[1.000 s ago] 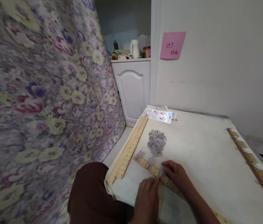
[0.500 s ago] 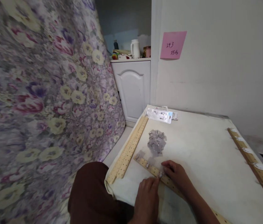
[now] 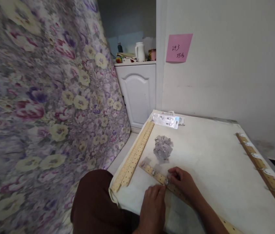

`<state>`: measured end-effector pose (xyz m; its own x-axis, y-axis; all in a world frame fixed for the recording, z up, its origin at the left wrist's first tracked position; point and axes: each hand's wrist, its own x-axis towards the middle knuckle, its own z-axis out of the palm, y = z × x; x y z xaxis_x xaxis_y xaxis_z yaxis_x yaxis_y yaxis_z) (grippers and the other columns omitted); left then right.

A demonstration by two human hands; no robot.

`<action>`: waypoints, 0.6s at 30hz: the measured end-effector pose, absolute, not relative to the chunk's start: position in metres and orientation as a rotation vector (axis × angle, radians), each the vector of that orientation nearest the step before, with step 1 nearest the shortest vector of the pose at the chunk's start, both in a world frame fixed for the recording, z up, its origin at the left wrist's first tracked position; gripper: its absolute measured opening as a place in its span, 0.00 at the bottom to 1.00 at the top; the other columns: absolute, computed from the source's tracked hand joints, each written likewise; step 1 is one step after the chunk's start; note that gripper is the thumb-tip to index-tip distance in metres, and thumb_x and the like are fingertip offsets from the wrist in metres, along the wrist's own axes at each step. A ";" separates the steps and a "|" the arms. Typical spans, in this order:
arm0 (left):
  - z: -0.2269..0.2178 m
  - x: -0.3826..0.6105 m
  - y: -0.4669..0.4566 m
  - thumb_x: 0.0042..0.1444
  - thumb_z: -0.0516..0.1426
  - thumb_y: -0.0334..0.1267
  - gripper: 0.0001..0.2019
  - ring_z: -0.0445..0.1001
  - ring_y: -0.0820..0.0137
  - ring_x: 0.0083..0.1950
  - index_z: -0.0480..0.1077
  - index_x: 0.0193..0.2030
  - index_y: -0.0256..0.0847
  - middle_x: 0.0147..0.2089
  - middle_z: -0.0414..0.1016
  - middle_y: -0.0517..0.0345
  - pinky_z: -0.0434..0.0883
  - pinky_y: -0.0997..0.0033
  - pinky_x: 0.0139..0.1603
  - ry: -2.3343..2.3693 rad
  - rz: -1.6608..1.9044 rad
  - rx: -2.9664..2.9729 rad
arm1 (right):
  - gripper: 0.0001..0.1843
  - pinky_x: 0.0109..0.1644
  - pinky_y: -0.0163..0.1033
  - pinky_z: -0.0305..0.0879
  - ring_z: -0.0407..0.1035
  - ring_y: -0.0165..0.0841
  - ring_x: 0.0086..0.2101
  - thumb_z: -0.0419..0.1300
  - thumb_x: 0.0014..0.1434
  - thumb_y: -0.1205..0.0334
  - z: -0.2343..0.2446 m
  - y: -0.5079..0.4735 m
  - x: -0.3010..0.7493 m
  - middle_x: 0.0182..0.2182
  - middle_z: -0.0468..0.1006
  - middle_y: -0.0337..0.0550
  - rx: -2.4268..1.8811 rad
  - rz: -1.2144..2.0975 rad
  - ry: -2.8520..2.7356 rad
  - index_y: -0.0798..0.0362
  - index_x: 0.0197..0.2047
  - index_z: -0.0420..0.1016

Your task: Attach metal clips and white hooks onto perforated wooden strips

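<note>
A pale wooden strip with rows of holes (image 3: 160,177) lies slantwise near the table's front edge. Two metal clips with clear plastic tabs sit along its far-left part, one of them a badge clip (image 3: 153,172). A third clip (image 3: 166,182) is on the strip between my hands. My left hand (image 3: 153,203) is closed at the strip's near edge, fingertips against this clip. From the far side, my right hand (image 3: 182,182) pinches at the same clip's tab; the fingers partly hide it. Beyond the strip is a pile of loose badge clips (image 3: 163,149).
Two more holed strips (image 3: 136,152) lie along the table's left edge. A clear blister pack (image 3: 165,120) of clips is at the back. On the right, a strip (image 3: 261,164) carries several clips with whitish tabs. A floral curtain (image 3: 54,97) hangs at left.
My hands stay at the same clip on the strip, with only slight finger movement. The whole view has shifted slightly.
</note>
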<state>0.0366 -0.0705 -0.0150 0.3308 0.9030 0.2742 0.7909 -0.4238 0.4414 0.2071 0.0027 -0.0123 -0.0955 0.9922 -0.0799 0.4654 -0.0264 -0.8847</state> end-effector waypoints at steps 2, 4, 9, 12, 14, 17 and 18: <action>-0.015 0.037 -0.071 0.54 0.46 0.21 0.22 0.67 0.63 0.45 0.64 0.54 0.38 0.46 0.70 0.48 0.69 0.57 0.46 1.542 0.722 2.371 | 0.15 0.34 0.37 0.64 0.71 0.35 0.29 0.61 0.47 0.56 -0.013 0.003 0.207 0.26 0.78 0.40 -1.546 1.081 -1.608 0.53 0.39 0.75; -0.015 0.037 -0.071 0.53 0.47 0.21 0.22 0.67 0.63 0.45 0.64 0.54 0.38 0.46 0.70 0.48 0.69 0.58 0.45 1.537 0.731 2.380 | 0.16 0.33 0.37 0.64 0.71 0.34 0.28 0.62 0.46 0.56 -0.014 0.003 0.207 0.26 0.78 0.39 -1.550 1.094 -1.599 0.53 0.39 0.75; -0.016 0.037 -0.070 0.53 0.47 0.20 0.23 0.66 0.63 0.44 0.64 0.54 0.38 0.46 0.70 0.49 0.69 0.58 0.45 1.536 0.720 2.396 | 0.16 0.33 0.37 0.63 0.70 0.34 0.28 0.62 0.46 0.57 -0.015 0.002 0.206 0.26 0.78 0.39 -1.562 1.084 -1.612 0.53 0.40 0.74; -0.019 0.037 -0.069 0.53 0.46 0.20 0.23 0.66 0.63 0.44 0.63 0.56 0.37 0.46 0.70 0.49 0.70 0.59 0.45 1.531 0.724 2.426 | 0.17 0.33 0.37 0.63 0.71 0.34 0.29 0.62 0.46 0.57 -0.015 0.001 0.206 0.27 0.78 0.39 -1.558 1.081 -1.608 0.52 0.40 0.74; -0.022 0.037 -0.069 0.53 0.46 0.20 0.24 0.66 0.63 0.45 0.62 0.56 0.38 0.46 0.70 0.49 0.69 0.59 0.45 1.535 0.725 2.448 | 0.16 0.33 0.37 0.63 0.71 0.34 0.28 0.62 0.46 0.57 -0.015 0.001 0.206 0.27 0.79 0.39 -1.563 1.076 -1.607 0.52 0.40 0.74; -0.026 0.036 -0.069 0.55 0.47 0.21 0.24 0.66 0.63 0.45 0.61 0.58 0.38 0.46 0.69 0.49 0.69 0.59 0.45 1.530 0.719 2.489 | 0.16 0.33 0.36 0.63 0.70 0.34 0.28 0.62 0.46 0.57 -0.016 0.001 0.206 0.26 0.78 0.39 -1.571 1.053 -1.615 0.51 0.40 0.75; -0.027 0.036 -0.069 0.55 0.47 0.21 0.24 0.66 0.63 0.45 0.61 0.58 0.38 0.46 0.69 0.49 0.69 0.59 0.45 1.528 0.714 2.511 | 0.16 0.32 0.36 0.62 0.70 0.34 0.28 0.62 0.46 0.57 -0.016 0.001 0.206 0.26 0.78 0.39 -1.571 1.046 -1.618 0.51 0.40 0.75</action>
